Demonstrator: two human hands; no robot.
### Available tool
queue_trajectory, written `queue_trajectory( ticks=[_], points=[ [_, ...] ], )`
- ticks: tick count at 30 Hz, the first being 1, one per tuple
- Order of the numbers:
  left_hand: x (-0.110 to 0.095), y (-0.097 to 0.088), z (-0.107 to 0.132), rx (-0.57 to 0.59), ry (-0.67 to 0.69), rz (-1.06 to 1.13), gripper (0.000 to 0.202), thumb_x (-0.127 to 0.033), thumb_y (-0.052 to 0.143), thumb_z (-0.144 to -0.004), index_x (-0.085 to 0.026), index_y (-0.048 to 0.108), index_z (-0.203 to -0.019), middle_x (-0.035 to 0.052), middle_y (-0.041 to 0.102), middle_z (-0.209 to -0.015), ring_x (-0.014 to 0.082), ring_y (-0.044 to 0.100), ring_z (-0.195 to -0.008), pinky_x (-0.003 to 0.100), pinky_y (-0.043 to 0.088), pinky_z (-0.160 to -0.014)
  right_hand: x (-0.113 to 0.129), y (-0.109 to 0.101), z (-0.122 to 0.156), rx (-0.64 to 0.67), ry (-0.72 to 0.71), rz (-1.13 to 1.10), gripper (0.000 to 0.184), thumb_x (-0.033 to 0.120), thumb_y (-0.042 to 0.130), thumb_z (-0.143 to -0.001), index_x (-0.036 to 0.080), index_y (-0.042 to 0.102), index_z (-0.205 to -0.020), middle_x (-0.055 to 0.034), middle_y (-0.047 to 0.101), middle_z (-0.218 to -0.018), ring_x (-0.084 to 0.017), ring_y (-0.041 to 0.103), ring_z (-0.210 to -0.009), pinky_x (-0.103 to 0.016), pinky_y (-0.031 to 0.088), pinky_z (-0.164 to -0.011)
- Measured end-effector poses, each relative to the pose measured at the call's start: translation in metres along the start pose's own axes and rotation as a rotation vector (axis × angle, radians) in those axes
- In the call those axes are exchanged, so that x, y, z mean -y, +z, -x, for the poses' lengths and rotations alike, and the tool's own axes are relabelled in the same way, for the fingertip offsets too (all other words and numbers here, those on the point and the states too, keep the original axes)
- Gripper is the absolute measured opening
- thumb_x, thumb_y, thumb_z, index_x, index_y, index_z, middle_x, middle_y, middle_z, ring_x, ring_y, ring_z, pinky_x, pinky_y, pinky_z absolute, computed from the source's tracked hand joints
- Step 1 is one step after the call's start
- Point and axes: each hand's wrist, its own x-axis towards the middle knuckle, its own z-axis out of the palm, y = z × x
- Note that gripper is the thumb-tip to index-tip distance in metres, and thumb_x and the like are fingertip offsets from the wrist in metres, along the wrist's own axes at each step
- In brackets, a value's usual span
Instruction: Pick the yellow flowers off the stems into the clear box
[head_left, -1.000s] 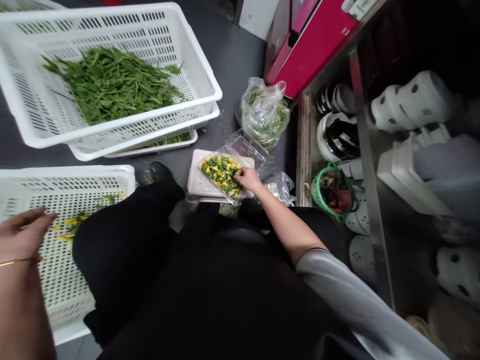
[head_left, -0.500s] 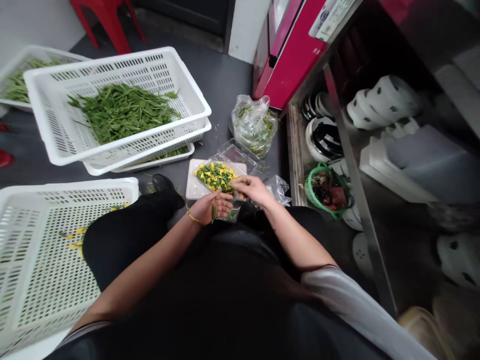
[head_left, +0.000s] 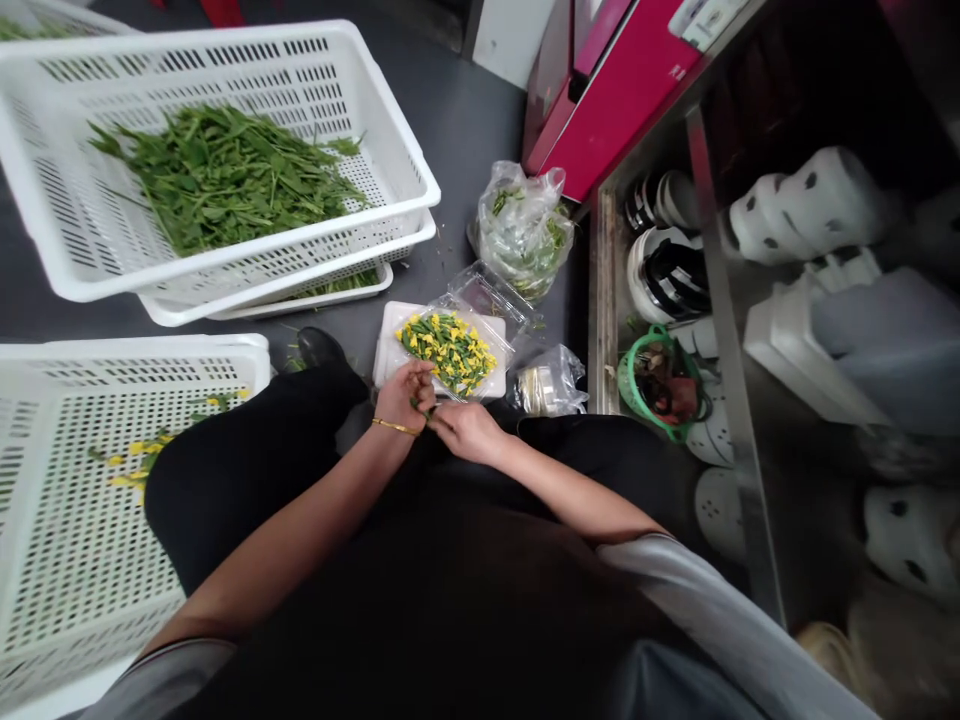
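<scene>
My left hand [head_left: 405,396], with a gold bracelet at its wrist, is closed with curled fingers around a small green vegetable piece [head_left: 429,412]. The fingertips of my right hand [head_left: 471,432] meet the left hand there and pinch at the same green piece; its far end is hidden by the fingers. Just beyond both hands, yellow flower buds and green stems [head_left: 450,350] lie heaped in a white tray [head_left: 388,350]. A clear plastic lid [head_left: 491,295] leans out behind the tray.
Leafy greens [head_left: 240,180] fill part of a stacked white basket [head_left: 390,120]. Another white basket [head_left: 75,540] at left holds some yellow flowers [head_left: 139,465]. Nearby are a plastic bag of greens [head_left: 521,235], a clear bag [head_left: 551,380], a green basket [head_left: 634,385] and a metal shelf [head_left: 720,260].
My right hand has moved from the tray's near edge back to my left hand. The left fingers, spread before, are now curled. The view has shifted slightly.
</scene>
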Motion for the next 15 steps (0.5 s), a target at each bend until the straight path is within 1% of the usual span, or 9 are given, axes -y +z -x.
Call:
queue_trajectory(
  ticks=[1,3,5,6,8,10,11,13,15],
  points=[
    [0.003,-0.002,0.0,-0.001,-0.075,-0.047,0.012,-0.022,0.059,-0.068,-0.01,0.06,-0.067,-0.0041,0.042,-0.045,0.0022,0.027,-0.032,0.014,0.015,-0.028,0.0,-0.002,0.003,0.027,-0.104,0.121,0.028,0.029,0.041,-0.091,0.013,0.061,-0.081,-0.0093,0.065,-0.082,-0.014,0.059,-0.073,-0.024,0.041,-0.065],
    [0.011,-0.005,0.002,0.013,-0.236,-0.157,0.01,-0.018,0.058,-0.067,-0.008,0.061,-0.067,-0.0029,0.043,-0.044,0.0015,0.026,-0.031,0.013,0.011,-0.028,0.0,-0.008,0.011,0.137,-0.267,0.274,0.028,0.026,0.039,-0.092,0.012,0.062,-0.085,-0.0114,0.065,-0.086,-0.016,0.058,-0.076,-0.025,0.04,-0.066],
    [0.017,-0.008,0.003,0.039,-0.378,-0.235,0.008,-0.014,0.058,-0.067,-0.007,0.062,-0.068,-0.002,0.044,-0.044,0.001,0.024,-0.03,0.012,0.009,-0.028,0.0,-0.016,0.021,0.275,-0.352,0.321,0.027,0.023,0.039,-0.092,0.014,0.064,-0.087,-0.0105,0.066,-0.087,-0.015,0.058,-0.074,-0.025,0.039,-0.064],
    [0.018,-0.01,0.004,0.044,-0.419,-0.242,0.007,-0.012,0.057,-0.067,-0.007,0.062,-0.068,-0.002,0.044,-0.044,0.001,0.024,-0.03,0.012,0.009,-0.028,-0.002,-0.022,0.024,0.345,-0.352,0.324,0.026,0.026,0.041,-0.091,0.015,0.065,-0.086,-0.0093,0.066,-0.086,-0.014,0.058,-0.072,-0.025,0.039,-0.063],
    [0.015,-0.011,0.004,0.009,-0.413,-0.181,0.005,-0.01,0.057,-0.066,-0.008,0.061,-0.066,-0.0021,0.043,-0.044,0.0021,0.029,-0.031,0.012,0.016,-0.028,-0.012,-0.036,0.026,0.463,-0.238,0.326,0.03,0.04,0.049,-0.087,0.017,0.067,-0.079,-0.0072,0.067,-0.077,-0.015,0.058,-0.066,-0.024,0.038,-0.059],
    [0.008,-0.012,0.002,-0.092,-0.281,-0.061,0.006,-0.01,0.055,-0.067,-0.009,0.06,-0.064,-0.0013,0.046,-0.046,0.0048,0.04,-0.036,0.014,0.031,-0.033,-0.029,-0.053,0.019,0.476,-0.011,0.348,0.041,0.053,0.051,-0.082,0.018,0.069,-0.072,-0.0067,0.066,-0.068,-0.016,0.059,-0.064,-0.024,0.037,-0.056],
    [0.005,-0.012,0.001,-0.146,-0.217,-0.019,0.007,-0.01,0.054,-0.068,-0.009,0.059,-0.063,-0.0008,0.047,-0.047,0.0063,0.045,-0.039,0.016,0.038,-0.038,-0.039,-0.061,0.011,0.426,0.111,0.368,0.043,0.054,0.048,-0.083,0.018,0.069,-0.072,-0.0072,0.067,-0.07,-0.017,0.06,-0.065,-0.025,0.038,-0.056],
    [0.003,-0.012,0.0,-0.206,-0.173,-0.016,0.007,-0.01,0.053,-0.068,-0.01,0.058,-0.063,-0.0003,0.049,-0.048,0.0083,0.049,-0.042,0.021,0.044,-0.044,-0.06,-0.07,-0.011,0.257,0.292,0.405,0.036,0.043,0.043,-0.088,0.019,0.07,-0.083,-0.0086,0.07,-0.082,-0.018,0.063,-0.076,-0.024,0.04,-0.061],
    [0.004,-0.01,-0.001,-0.16,-0.2,-0.07,0.005,-0.01,0.055,-0.066,-0.01,0.059,-0.063,-0.0001,0.05,-0.049,0.0085,0.048,-0.041,0.021,0.041,-0.042,-0.077,-0.068,-0.037,0.13,0.415,0.431,0.03,0.031,0.043,-0.088,0.018,0.069,-0.095,-0.0105,0.069,-0.095,-0.02,0.063,-0.087,-0.025,0.043,-0.068]
  ],
)
